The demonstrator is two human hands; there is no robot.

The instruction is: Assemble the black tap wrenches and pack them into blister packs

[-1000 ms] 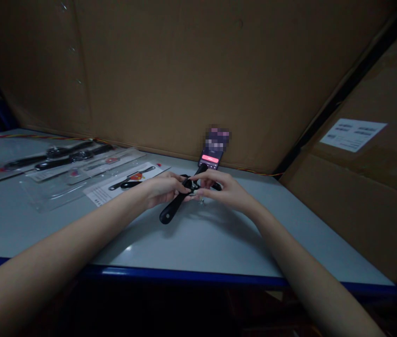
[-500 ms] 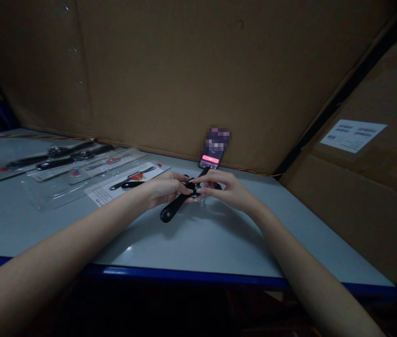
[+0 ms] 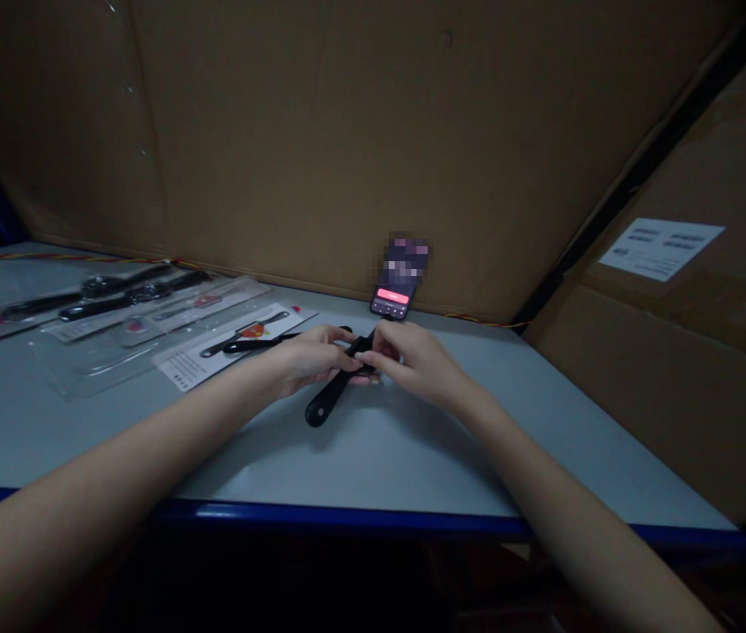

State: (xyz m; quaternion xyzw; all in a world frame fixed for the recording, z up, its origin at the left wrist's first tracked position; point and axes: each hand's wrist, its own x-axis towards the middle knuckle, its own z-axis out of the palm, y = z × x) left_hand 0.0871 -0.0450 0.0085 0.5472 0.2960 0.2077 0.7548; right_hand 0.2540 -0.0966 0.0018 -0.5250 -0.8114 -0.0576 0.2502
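Note:
Both my hands meet over a black wristwatch (image 3: 328, 397) in the middle of the grey table (image 3: 379, 457). My left hand (image 3: 310, 359) has its fingers curled round the watch near its case. My right hand (image 3: 413, 360) pinches the same spot from the other side. One black strap sticks out toward me and to the left, its tip resting on the table. The watch case itself is hidden between my fingers.
A phone (image 3: 394, 290) with a lit screen leans on the cardboard wall (image 3: 347, 132) behind my hands. To the left lie a printed card with a black strap (image 3: 234, 343) and several clear packs with black watches (image 3: 115, 299). A cardboard box (image 3: 676, 334) stands at the right.
My right hand has closed in on the left, so the fingers of both now touch over the watch. The view has shifted slightly.

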